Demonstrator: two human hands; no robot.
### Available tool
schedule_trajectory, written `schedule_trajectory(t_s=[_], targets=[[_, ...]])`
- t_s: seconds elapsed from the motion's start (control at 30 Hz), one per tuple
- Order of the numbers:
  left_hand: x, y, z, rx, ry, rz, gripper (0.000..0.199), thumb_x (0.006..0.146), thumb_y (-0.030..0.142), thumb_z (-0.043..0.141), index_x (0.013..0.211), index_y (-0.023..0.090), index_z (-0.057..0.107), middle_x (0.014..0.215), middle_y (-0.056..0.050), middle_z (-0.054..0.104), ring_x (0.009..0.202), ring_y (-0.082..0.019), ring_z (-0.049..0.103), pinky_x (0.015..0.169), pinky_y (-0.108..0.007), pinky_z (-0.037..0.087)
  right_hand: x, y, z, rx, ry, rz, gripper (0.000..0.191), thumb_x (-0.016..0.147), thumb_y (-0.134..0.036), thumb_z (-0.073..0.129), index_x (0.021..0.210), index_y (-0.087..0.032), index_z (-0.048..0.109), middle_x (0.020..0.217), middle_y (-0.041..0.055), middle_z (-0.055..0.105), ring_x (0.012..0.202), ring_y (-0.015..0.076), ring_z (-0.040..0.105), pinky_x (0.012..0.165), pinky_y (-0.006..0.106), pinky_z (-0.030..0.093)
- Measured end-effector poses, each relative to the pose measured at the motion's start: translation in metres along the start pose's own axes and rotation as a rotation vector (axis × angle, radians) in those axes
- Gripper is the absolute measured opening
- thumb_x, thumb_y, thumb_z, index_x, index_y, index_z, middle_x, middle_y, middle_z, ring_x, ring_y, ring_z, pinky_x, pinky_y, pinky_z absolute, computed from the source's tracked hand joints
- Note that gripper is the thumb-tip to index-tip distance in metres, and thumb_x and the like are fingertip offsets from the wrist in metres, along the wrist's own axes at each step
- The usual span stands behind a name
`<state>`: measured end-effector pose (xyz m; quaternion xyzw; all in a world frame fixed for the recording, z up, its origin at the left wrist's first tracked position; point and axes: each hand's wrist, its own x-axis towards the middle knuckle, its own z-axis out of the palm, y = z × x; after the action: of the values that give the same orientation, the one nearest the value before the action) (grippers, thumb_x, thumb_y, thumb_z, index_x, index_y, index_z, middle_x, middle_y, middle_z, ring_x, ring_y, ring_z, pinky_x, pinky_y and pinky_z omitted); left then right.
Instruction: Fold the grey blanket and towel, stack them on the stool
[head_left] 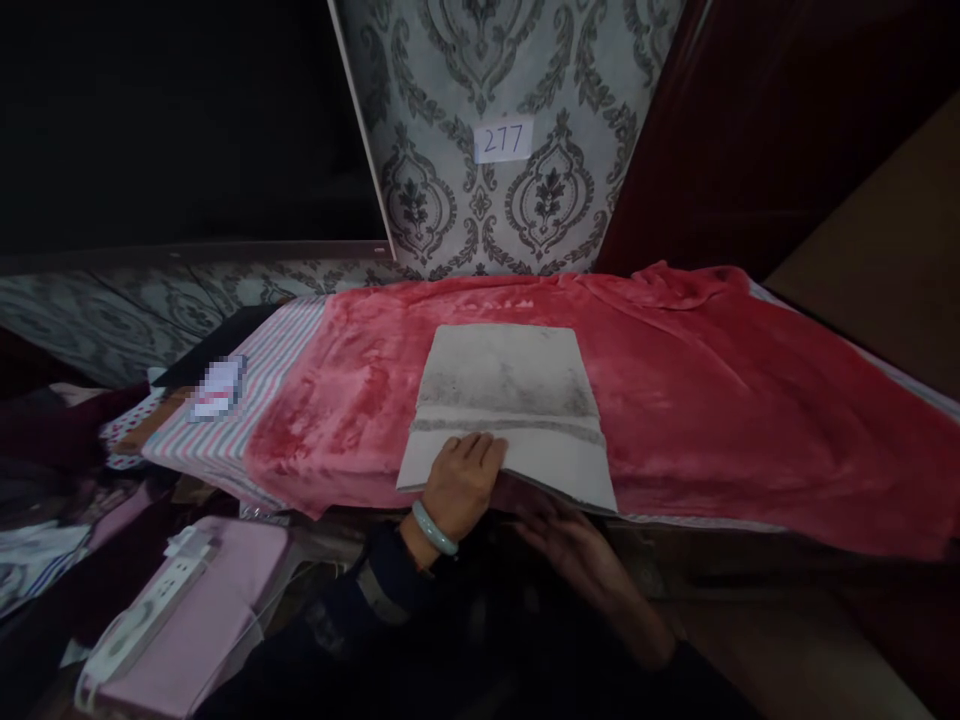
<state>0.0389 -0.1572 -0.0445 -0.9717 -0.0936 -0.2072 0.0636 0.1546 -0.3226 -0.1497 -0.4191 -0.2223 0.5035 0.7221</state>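
The pale sheet (506, 370) is spread over a red blanket (675, 370), with its far part laid flat and grey smudges left exposed. A grey band is seen running crosswise nearer the person, and the white part beyond it is reached by the left hand (461, 485). As judged from this view, the spread is largely complete; only the near edge is left uneven, being bowed upward between the hands. Whether anything is covered by the sheet cannot be told. The near edge is touched from above by the left hand, whose fingers are bent together; the thumb is hidden, so whether the edge is pinched cannot be told. The right hand (581, 555) is held open, its fingers loosely extended and blurred, just below the raised edge; contact there cannot be confirmed. Most of the sheet is thus placed beyond both hands.
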Motion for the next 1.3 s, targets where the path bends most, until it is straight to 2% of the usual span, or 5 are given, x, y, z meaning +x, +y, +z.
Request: schedule_trajectory(t_s=[0.3,0.5,0.67,1.0,1.3], targets=[[-0.005,0.040,-0.014,-0.113,-0.195,0.030,0.034,0.093,0.016,0.057,0.127,0.015,0.062,0.125,-0.016,0.069,0.114,-0.029,0.065,0.091,-0.042,0.054,0.000,-0.041,0.051,0.465,0.271,0.047,0.065,0.072,-0.047,0.087,0.131,-0.027,0.065,0.130,0.0048,0.069,0.132,0.0303,0.055,0.109,0.050,0.049],[0.034,-0.046,-0.021,-0.597,-0.339,-0.004,0.032,0.096,0.032,0.054,0.124,0.024,0.069,0.121,-0.006,0.075,0.110,-0.022,0.070,0.094,-0.032,0.053,0.004,-0.043,0.053,0.401,0.533,0.050,0.075,0.064,-0.027,0.091,0.133,-0.024,0.062,0.114,0.0028,0.075,0.114,0.0294,0.067,0.095,0.042,0.061],[0.121,-0.113,0.004,-0.438,-0.304,-0.284,0.045,0.093,0.026,0.055,0.136,0.014,0.063,0.141,-0.015,0.063,0.131,-0.026,0.059,0.110,-0.034,0.043,-0.016,-0.053,0.046,0.333,0.575,0.068,0.085,0.063,-0.026,0.092,0.140,-0.022,0.056,0.115,0.0045,0.074,0.109,0.0297,0.069,0.091,0.041,0.063],[0.212,-0.137,0.072,-0.423,-0.492,-0.458,0.029,0.087,0.041,0.064,0.085,0.015,0.076,0.103,-0.017,0.077,0.106,-0.030,0.070,0.091,-0.032,0.050,-0.032,-0.040,0.011,0.167,0.635,0.009,0.089,0.067,-0.041,0.089,0.147,-0.033,0.050,0.124,0.0003,0.072,0.112,0.0311,0.069,0.083,0.040,0.064],[0.202,-0.164,0.042,-0.564,-0.412,-0.495,0.033,0.076,0.047,0.072,0.063,0.020,0.061,0.072,-0.004,0.067,0.080,-0.022,0.064,0.072,-0.029,0.047,-0.019,-0.106,0.010,-0.086,0.634,-0.052,0.074,0.058,-0.049,0.090,0.123,-0.023,0.066,0.108,0.0055,0.076,0.094,0.0313,0.071,0.072,0.038,0.061]])
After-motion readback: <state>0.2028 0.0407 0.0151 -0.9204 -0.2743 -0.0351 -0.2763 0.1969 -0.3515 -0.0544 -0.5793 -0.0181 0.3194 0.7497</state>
